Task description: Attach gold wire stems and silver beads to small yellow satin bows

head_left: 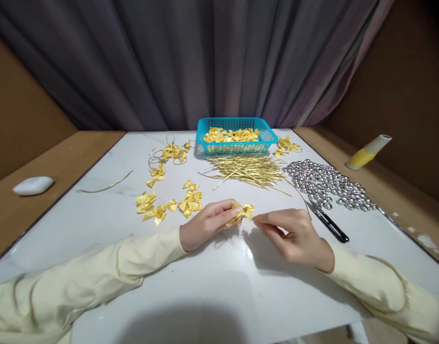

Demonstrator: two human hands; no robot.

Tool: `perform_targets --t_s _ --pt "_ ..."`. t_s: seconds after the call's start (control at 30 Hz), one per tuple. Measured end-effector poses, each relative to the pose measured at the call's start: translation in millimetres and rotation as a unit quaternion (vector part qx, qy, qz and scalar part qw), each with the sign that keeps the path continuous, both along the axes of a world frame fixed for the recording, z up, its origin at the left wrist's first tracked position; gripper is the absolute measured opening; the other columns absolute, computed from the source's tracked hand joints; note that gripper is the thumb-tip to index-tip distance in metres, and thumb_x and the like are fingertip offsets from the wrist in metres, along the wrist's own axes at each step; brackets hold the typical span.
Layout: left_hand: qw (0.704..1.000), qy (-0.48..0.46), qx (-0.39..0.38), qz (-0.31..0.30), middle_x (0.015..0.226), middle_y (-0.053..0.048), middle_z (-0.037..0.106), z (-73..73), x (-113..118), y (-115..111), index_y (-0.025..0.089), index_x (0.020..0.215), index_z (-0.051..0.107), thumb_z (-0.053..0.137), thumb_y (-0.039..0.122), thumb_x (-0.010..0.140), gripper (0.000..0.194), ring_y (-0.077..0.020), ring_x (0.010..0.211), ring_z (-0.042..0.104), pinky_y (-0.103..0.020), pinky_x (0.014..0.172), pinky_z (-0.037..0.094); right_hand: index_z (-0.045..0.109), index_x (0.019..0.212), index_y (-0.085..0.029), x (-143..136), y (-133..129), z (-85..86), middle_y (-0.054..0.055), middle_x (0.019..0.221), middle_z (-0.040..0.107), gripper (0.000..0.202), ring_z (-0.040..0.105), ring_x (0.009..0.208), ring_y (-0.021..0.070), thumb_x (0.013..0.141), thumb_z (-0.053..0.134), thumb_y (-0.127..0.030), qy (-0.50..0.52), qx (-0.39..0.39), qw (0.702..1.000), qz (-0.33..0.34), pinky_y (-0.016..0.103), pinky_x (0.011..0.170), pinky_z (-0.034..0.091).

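1 bow (248, 210) in L hand (213, 217), R hand (294, 234) nr

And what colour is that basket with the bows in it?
Turquoise blue: the plastic mesh basket shows best in the head view.

The bare left hand (211, 221) meets a loose, pale cream sleeve (90, 277) at eight o'clock, softly folded and plain-edged; the right hand (297, 235) meets a matching sleeve (375, 284) at four o'clock, curved creases across it.
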State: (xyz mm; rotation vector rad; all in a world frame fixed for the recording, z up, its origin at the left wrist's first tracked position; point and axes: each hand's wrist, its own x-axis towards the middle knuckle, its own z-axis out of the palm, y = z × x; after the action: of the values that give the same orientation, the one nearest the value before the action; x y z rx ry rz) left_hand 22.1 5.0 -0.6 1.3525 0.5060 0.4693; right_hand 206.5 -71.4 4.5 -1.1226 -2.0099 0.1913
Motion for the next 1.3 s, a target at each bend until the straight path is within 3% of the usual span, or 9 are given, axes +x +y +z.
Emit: perform_targets --t_s 0.17,0.3,0.67,0.97,1.3 --pt "0.999 -0.025 -0.027 -0.013 0.069 -0.001 0.045 0.4 0.1 0.8 0.013 0.075 0.054 0.054 0.039 0.081 0.026 -0.0126 0.066 0.039 -0.025 0.065 0.031 0.066 0.071 -0.014 0.6 0.0 -0.6 0.004 0.054 0.062 0.023 0.054 0.045 0.0105 0.077 0.044 -0.008 0.004 -0.006 1.000 -0.004 0.020 0.044 0.039" --pt "0.994 -0.056 -0.091 -0.022 0.069 -0.001 0.046 0.3 1.0 1.1 0.013 0.073 0.054 0.057 0.029 0.080 0.018 -0.0136 0.071 0.042 -0.025 0.069 0.033 0.066 0.071 -0.014 1.4 0.5 -2.1 0.004 0.055 0.063 0.022 0.054 0.046 0.0102 0.078 0.045 -0.010 0.016 -0.022 1.000 0.001 0.020 0.045 0.039" --pt "0.981 -0.106 -0.162 -0.027 0.063 -0.001 0.046 -0.9 4.1 2.2 0.012 0.062 0.052 0.055 0.014 0.075 0.014 -0.0142 0.069 0.045 -0.025 0.069 0.034 0.065 0.069 -0.011 -1.6 4.5 -1.8 0.001 0.051 0.057 0.020 0.045 0.044 0.0078 0.080 0.049 -0.015 0.108 -0.163 0.981 0.014 0.019 0.044 0.035" --pt "0.974 -0.098 -0.199 -0.035 0.054 0.003 0.036 -0.6 5.6 -0.9 0.012 0.066 0.054 0.056 0.020 0.080 0.016 -0.0126 0.063 0.044 -0.025 0.070 0.035 0.063 0.070 -0.012 -2.3 2.4 -0.4 0.001 0.050 0.053 0.023 0.043 0.042 0.0081 0.080 0.042 -0.010 0.033 -0.043 0.998 0.014 0.019 0.043 0.035" --pt "0.985 -0.084 -0.144 -0.041 0.064 -0.001 0.047 1.2 4.7 -0.7 0.012 0.070 0.056 0.058 0.027 0.079 0.019 -0.0134 0.067 0.045 -0.026 0.070 0.035 0.062 0.072 -0.014 -0.1 3.1 -0.1 0.002 0.053 0.060 0.019 0.051 0.044 0.0096 0.080 0.044 -0.011 0.039 -0.023 0.999 0.019 0.020 0.046 0.041"
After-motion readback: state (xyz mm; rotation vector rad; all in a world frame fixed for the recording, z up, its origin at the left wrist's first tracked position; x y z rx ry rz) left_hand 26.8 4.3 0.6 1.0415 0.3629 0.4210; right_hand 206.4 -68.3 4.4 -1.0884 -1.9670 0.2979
